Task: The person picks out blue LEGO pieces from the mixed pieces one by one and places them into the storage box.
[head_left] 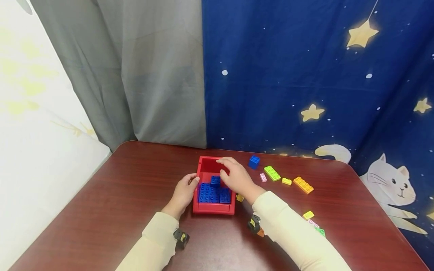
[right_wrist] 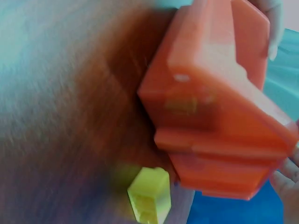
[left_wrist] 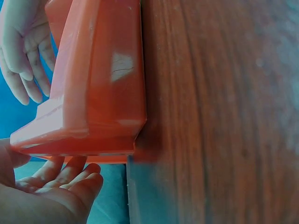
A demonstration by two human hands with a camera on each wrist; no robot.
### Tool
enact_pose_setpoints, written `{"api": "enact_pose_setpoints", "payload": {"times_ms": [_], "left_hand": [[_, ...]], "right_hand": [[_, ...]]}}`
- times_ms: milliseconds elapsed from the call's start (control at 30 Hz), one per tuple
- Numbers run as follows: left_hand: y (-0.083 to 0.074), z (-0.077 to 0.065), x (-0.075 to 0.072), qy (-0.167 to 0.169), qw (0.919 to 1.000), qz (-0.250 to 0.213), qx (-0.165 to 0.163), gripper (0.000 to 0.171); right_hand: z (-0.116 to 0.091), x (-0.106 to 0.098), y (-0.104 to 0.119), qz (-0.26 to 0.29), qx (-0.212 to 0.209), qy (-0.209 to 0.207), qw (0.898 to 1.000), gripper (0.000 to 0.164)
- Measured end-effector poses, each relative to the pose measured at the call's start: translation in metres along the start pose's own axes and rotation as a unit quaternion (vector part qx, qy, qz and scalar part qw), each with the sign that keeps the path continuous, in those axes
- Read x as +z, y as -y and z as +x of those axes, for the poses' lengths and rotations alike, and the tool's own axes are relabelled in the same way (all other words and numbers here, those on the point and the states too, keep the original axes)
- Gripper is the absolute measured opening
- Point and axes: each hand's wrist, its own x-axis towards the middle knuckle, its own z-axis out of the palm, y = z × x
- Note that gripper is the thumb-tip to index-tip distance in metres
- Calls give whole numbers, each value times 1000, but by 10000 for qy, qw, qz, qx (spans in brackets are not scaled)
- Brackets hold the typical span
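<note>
A red plastic bin [head_left: 214,209] with a low front stands on the table, holding several blue bricks [head_left: 205,194]. One smaller blue brick [head_left: 215,180] sits at the back of that group. My left hand [head_left: 183,192] holds the bin's left edge, thumb at the rim and fingers against the outer side, as the left wrist view also shows. My right hand [head_left: 239,177] hovers over the bin's right edge, its fingers loosely bent above the inside. Nothing shows between those fingers in the left wrist view. The right wrist view shows the bin's wall [right_wrist: 224,112] from the right.
Beside the bin's right wall lies a yellow brick [right_wrist: 149,193]. Farther right are a blue brick [head_left: 254,162], a lime brick [head_left: 272,173], a pink brick [head_left: 263,177] and an orange brick [head_left: 303,185]. A green brick [head_left: 320,231] is partly behind the right sleeve. Curtains hang behind the table.
</note>
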Motion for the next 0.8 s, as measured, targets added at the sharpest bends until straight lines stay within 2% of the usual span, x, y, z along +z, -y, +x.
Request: {"api": "enact_pose_setpoints", "payload": {"times_ms": [367,800], "left_hand": [[0,-2,-1,56,10000,-29,-47,42],[3,-1,-1,3,10000,-46,46,42]], "right_hand": [[6,-16,-23,-8,560,-827,9950,42],[12,-32,-56,-176,696,-1448,9869,42]]}}
